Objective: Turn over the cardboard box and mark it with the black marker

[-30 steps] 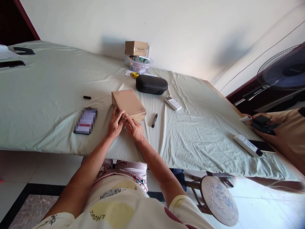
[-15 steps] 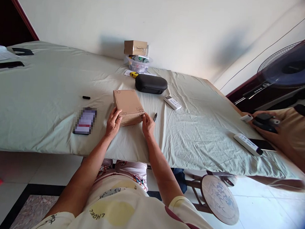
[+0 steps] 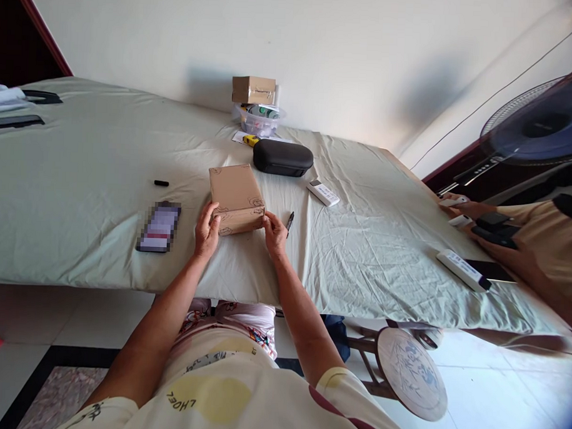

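Note:
A brown cardboard box point(image 3: 235, 189) with dark line drawings at its corners lies closed on the cloth-covered table. My left hand point(image 3: 207, 229) grips its near left corner, fingers along the side. At the near right corner, my right hand point(image 3: 275, 233) pinches the box's edge. A black marker point(image 3: 290, 222) lies just beyond my right hand, and its black cap point(image 3: 161, 183) sits apart on the left. To the left of the box is a phone point(image 3: 158, 227) with a blurred screen.
Behind the box stand a black zip case point(image 3: 283, 157), a yellow tape measure point(image 3: 251, 140) and a plastic tub point(image 3: 261, 121) under a small carton point(image 3: 253, 89). White devices point(image 3: 323, 193) lie rightward. Another person's hands point(image 3: 501, 237) hold a dark gadget at the right edge, near a fan point(image 3: 533, 123).
Both hands have shifted the box slightly left, turning it a little. At the far right, the other person's second hand has come into view holding a white item.

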### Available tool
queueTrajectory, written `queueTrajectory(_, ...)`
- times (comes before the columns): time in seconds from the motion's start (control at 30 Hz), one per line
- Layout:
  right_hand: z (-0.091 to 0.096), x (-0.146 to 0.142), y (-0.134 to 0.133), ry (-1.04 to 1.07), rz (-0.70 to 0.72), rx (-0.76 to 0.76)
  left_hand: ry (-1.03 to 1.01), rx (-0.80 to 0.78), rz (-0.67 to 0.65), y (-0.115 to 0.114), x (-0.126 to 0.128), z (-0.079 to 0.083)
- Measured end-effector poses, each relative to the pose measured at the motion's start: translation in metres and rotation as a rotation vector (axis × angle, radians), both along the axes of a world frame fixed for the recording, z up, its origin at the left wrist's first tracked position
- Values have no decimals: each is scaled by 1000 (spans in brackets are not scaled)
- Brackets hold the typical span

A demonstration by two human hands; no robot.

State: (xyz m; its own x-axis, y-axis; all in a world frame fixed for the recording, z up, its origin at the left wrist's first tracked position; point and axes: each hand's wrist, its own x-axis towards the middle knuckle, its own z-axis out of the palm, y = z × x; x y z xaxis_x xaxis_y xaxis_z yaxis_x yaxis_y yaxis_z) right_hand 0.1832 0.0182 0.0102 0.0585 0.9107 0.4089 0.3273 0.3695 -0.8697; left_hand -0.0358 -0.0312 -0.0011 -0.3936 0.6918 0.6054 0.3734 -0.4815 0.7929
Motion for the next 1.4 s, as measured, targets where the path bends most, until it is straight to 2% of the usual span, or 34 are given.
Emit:
queueTrajectory(0.27,-1,-1,0,-2,13,-9,-250,-12,-74,2,-4,-2)
queueTrajectory(0.47,2,-3,-1,141,90,-36,-411,-69,-211,5,-8,-6)
queueTrajectory(0.73,2,-7,-3,217,165,-55,-427,-195,-270,5,-1,-8)
queueTrajectory(0.87,-4,-12,-2,171,211,-62,-415,-218,-277,5,-2,-7)
queueTrajectory(0.97,-7,-16,-3,78,271,-79,-401,-225,-341,7,-3,-7)
queueTrajectory(1.1,-8,-22,-8,-50,334,-98,-499,-237,-400,9,-3,-9)
queueTrajectory(1.3,-4,-26,-14,-129,335,-103,-520,-261,-463,12,-6,-14)
queueTrajectory(1.4,-5,-25,-13,-112,313,-89,-494,-268,-407,13,-6,-18)
